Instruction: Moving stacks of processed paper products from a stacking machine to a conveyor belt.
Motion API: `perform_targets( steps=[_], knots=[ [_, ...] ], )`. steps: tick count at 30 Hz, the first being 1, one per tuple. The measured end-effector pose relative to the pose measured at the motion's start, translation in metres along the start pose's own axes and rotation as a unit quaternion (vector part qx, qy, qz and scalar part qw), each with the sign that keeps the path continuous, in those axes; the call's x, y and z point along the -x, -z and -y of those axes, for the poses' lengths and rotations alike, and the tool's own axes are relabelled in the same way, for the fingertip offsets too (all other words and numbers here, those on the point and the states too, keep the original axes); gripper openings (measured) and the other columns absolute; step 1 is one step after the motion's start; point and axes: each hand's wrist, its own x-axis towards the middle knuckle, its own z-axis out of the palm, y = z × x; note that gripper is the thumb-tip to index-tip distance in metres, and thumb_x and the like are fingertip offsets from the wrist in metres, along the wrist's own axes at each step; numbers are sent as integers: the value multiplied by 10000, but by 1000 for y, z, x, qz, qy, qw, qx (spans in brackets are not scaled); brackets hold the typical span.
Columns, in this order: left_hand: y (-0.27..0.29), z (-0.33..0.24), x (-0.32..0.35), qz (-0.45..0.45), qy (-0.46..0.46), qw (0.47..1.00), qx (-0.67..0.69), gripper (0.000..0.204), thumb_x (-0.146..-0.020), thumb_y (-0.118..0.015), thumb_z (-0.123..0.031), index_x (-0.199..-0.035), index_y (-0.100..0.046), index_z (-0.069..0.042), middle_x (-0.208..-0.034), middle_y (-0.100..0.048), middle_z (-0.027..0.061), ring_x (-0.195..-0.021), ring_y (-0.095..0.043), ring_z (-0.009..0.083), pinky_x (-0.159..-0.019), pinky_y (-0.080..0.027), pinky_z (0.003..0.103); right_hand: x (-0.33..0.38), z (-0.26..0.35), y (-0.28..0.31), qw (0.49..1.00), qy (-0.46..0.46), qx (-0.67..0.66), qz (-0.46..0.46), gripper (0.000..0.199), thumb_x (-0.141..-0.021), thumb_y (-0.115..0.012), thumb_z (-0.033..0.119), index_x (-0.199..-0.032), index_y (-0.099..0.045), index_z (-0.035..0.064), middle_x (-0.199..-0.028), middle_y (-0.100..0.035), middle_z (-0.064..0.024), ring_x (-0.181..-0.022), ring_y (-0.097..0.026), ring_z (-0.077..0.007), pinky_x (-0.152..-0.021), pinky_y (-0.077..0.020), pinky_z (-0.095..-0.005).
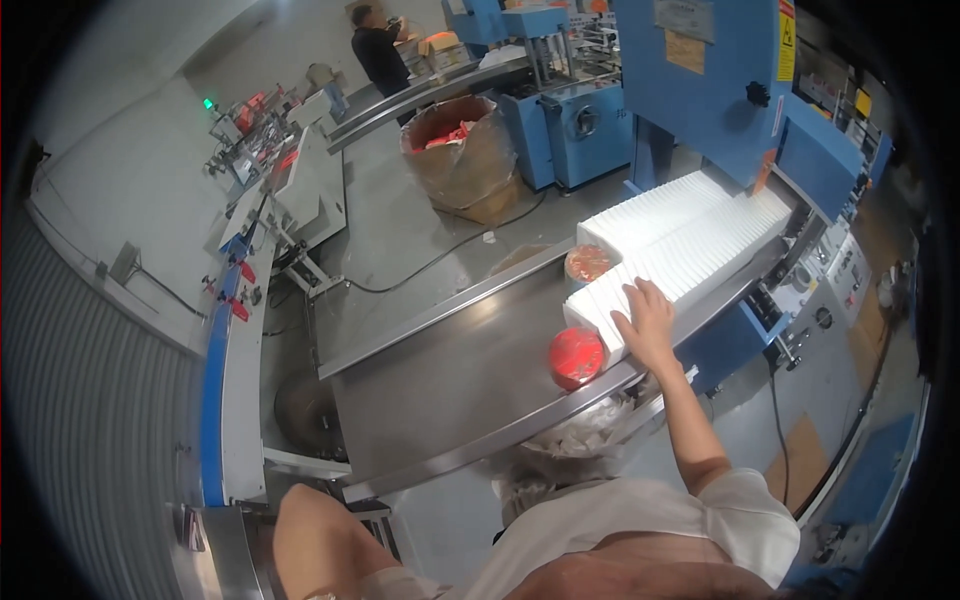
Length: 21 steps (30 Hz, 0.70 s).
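Steel table [450, 370] carried two rows of white paper stacks [690, 235]. Right hand [648, 325] lay flat, fingers spread, on the nearest stack, a red-wrapped roll [576, 357] just beside it; left hand unseen.

Counts, located from the one visible hand [648, 325]: two long rows of stacked white sheets [690, 235], under and just beyond it; two round red-topped containers, one [577, 357] just left of the hand, the other [588, 263] farther up and left; one steel table [450, 380] beneath; one lined bin of scraps [462, 150] and one other person [378, 50], well beyond.
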Motion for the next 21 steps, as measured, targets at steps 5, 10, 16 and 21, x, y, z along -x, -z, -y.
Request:
perform_targets(
  steps=[5,10,16,21],
  knots=[
    [4,-26,-21,47,8,999,18,246,-792,-524,-179,-567,-538,-81,-478,-402,27,-417,-410,137,-399,-341,246,-1,0,1,1000,7,2,1,437,-719,-588,263,-1095,-490,63,-1182,-425,-149,-1118,-370,-309,-904,-260,-423],
    [0,-15,-46,106,11,994,29,250,-792,-530,-189,-566,-538,-84,-474,-400,25,-413,-408,137,-396,-338,247,2,-7,0,1000,13,-2,-6,444,-713,-597,256,-1097,-489,59,-1185,-422,-155,-1118,-368,-312,-901,-262,-419],
    [2,0,-84,184,16,982,50,255,-793,-537,-201,-564,-539,-88,-470,-398,23,-409,-406,137,-392,-334,247,-3,-2,10,998,32,-38,33,450,-712,-606,239,-1103,-483,51,-1170,-436,-160,-1112,-373,-320,-907,-260,-423],
    [1,12,-91,233,18,967,99,260,-793,-543,-210,-562,-539,-91,-466,-396,21,-405,-404,137,-389,-331,248,-5,-22,25,988,11,-149,35,355,-726,-587,149,-1043,-503,12,-1073,-494,-183,-1019,-449,-336,-855,-348,-377]
  ],
)
